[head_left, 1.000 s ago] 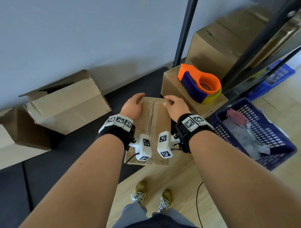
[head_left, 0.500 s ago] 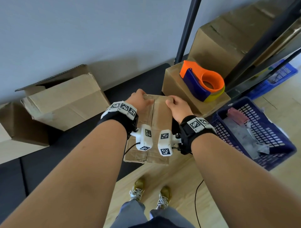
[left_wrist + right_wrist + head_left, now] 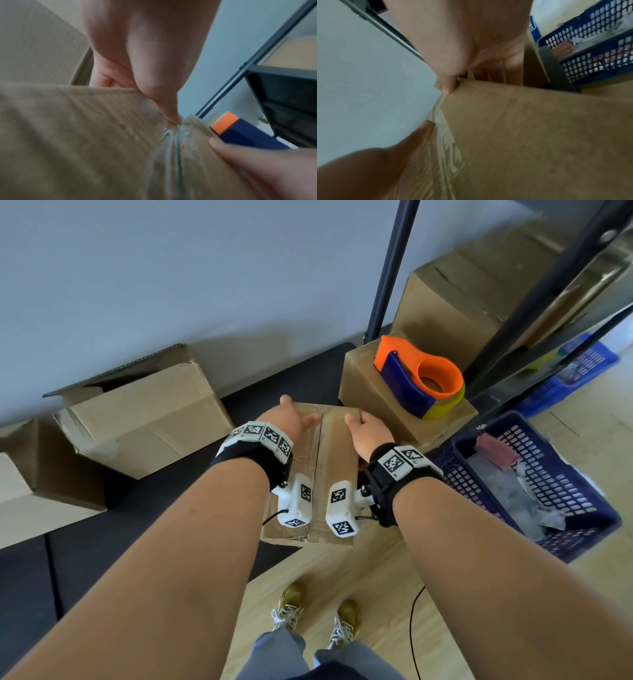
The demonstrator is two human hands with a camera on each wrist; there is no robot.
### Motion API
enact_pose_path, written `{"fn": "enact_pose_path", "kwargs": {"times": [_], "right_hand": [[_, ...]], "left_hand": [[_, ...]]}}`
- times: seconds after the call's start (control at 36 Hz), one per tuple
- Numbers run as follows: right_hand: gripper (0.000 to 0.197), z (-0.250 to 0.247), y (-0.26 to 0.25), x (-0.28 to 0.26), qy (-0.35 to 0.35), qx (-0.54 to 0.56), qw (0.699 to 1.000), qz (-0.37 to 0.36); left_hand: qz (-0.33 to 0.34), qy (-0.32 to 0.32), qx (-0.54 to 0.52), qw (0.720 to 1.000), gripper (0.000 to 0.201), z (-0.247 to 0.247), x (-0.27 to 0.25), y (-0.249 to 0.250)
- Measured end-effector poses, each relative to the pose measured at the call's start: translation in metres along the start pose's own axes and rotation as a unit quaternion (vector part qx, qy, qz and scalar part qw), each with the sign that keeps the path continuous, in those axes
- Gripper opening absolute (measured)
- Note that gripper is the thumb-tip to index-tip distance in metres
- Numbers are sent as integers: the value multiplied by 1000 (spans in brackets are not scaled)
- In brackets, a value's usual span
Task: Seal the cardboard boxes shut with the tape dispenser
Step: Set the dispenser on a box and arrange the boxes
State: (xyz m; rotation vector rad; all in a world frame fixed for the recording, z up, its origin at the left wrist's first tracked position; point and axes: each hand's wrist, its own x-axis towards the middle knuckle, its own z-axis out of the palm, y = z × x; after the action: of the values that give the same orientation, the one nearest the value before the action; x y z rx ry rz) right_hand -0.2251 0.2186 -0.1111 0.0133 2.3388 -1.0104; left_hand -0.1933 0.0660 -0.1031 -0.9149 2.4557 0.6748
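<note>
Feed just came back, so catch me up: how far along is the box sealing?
Done: clear tape already runs along the held box seam. In hand: left hand and right hand grip its far end. Left: open box by the wall looks untaped; tape dispenser sits idle on another box.

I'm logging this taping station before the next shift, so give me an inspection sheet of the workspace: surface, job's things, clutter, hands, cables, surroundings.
Surface: dark mat beside the wooden floor.
Job's things: small box held up, clear tape along its seam; tape dispenser resting on a second box; open box at left.
Clutter: blue basket holding scraps.
Hands: left hand and right hand grip the small box's far edge.
Cables: black cable on the floor.
Surroundings: grey wall, black shelf frame.
</note>
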Motion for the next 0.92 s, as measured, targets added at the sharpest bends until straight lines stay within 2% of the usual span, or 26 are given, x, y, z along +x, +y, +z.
{"fn": "enact_pose_path", "kwargs": {"times": [0.08, 0.17, 0.33, 0.42, 0.53, 0.64, 0.72, 0.81, 0.92], "right_hand": [[65, 0, 7, -4, -35, -4, 999, 9], [73, 3, 17, -7, -48, 33, 998, 24], [71, -1, 31, -18, -96, 93, 990, 42], [55, -7, 35, -26, -156, 67, 984, 48], [68, -11, 38, -37, -219, 17, 973, 70], [52, -14, 32, -47, -194, -5, 980, 51], [53, -12, 29, -51, -167, -27, 986, 11], [58, -7, 25, -53, -147, -65, 987, -29], [57, 0, 16, -51, -132, -74, 988, -42]], "left_hand": [[-3, -8, 41, 999, 86, 0, -1, -4], [-8, -3, 36, 999, 84, 2, -4, -7], [-10, 15, -8, 1000, 81, 2, -6, -13], [-36, 24, -46, 998, 78, 7, -6, -17], [-37, 24, -31, 999, 67, 8, -16, -22], [-5, 36, -57, 998, 47, 8, -25, -26], [-2, 34, -102, 994, 54, 7, -34, -31], [-23, 3, -173, 985, 60, 10, -42, -39], [-28, -12, -225, 974, 67, 17, -58, -55]]}}
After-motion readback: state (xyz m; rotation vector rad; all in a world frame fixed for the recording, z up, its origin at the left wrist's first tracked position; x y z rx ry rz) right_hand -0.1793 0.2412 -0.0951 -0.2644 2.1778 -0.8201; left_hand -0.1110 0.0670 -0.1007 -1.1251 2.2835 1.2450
